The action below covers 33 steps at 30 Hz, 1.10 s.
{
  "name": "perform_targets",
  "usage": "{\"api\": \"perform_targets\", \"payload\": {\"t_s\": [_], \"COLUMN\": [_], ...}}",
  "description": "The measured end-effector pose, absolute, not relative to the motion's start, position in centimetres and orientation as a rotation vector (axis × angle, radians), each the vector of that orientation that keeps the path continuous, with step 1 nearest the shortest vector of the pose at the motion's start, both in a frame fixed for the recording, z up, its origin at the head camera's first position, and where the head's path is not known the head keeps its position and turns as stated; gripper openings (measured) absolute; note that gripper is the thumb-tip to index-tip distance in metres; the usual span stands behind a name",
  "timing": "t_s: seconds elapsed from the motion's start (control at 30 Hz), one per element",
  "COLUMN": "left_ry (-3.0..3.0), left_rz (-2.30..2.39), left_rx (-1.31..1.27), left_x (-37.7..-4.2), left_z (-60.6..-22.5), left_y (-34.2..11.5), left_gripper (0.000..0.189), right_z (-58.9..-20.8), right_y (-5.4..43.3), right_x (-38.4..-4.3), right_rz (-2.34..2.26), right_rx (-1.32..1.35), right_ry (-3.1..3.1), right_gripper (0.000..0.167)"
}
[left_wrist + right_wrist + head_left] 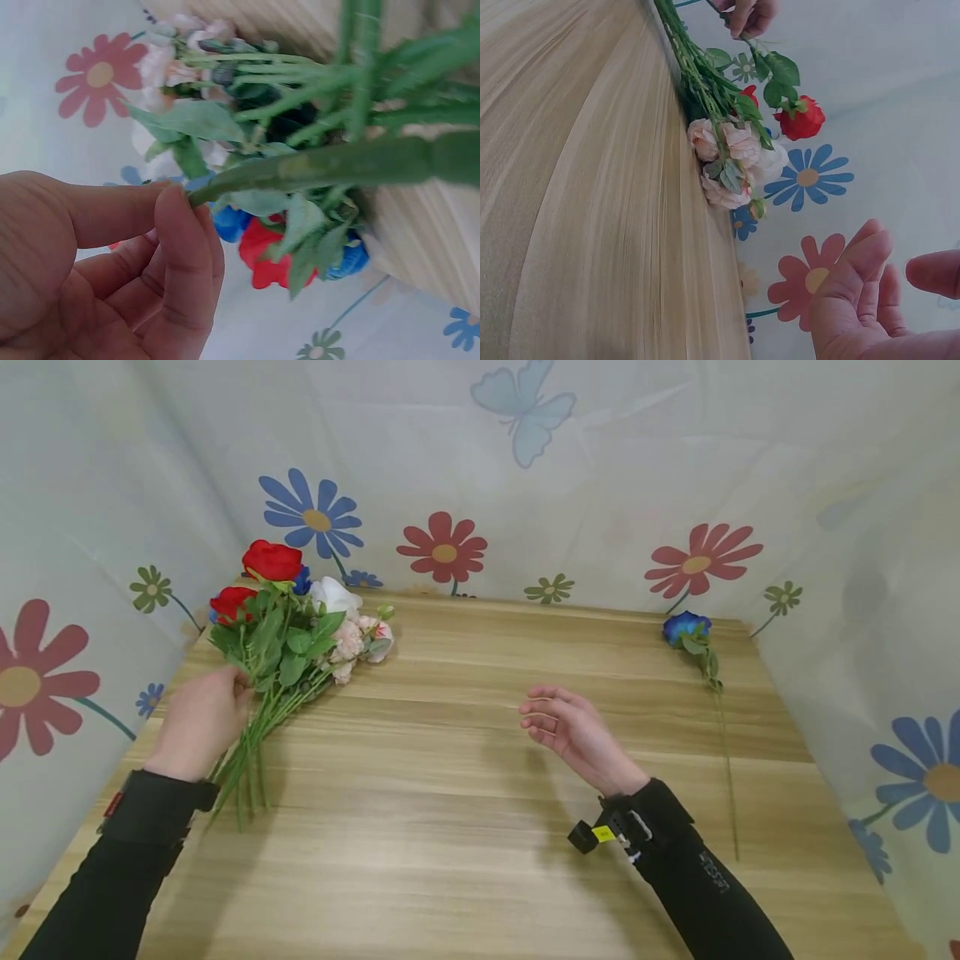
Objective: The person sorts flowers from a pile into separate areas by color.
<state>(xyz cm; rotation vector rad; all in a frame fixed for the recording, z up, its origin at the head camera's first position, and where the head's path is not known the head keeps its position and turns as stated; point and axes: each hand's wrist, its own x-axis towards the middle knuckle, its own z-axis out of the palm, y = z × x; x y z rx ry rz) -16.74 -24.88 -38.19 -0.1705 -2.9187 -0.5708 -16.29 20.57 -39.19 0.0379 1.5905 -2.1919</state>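
My left hand (198, 720) pinches the green stem (315, 166) of a red rose (802, 118) between thumb and fingers. In the right wrist view this rose is raised beside a bunch of artificial flowers lying at the table's left. The bunch has a second red rose (232, 603), a white flower (334, 596), pale pink flowers (348, 642) and bits of blue, its bare stems (251, 752) pointing towards me. Over the middle of the table hovers my right hand (573, 735), fingers loosely bent and holding nothing.
A single blue rose (686, 627) lies at the right of the wooden table (450, 852), its long thin stem running towards me. Behind and at both sides hangs a pale curtain (600, 485) printed with flowers and a butterfly.
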Motion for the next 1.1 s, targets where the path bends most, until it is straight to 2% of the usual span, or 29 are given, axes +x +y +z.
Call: {"api": "perform_targets", "payload": {"t_s": [0.37, 0.73, 1.1], "left_ry": [-2.878, -2.925, -2.879], "left_rz": [-0.650, -0.919, -1.150], "left_rx": [-0.273, -0.310, -0.428], "left_x": [-17.2, -17.7, -19.3], "left_z": [-36.7, -35.3, -36.0], "left_y": [-22.1, -18.9, -14.7], "left_gripper": [0.017, 0.019, 0.016], "right_z": [-39.1, -39.2, -39.4], "right_y": [20.5, 20.3, 20.3], "right_x": [-16.1, -15.9, -15.8], "right_rz": [-2.151, -2.113, -2.068], "right_rx": [0.043, 0.051, 0.020], "right_ry": [1.641, 1.698, 1.775], "right_gripper": [0.015, 0.014, 0.016]}}
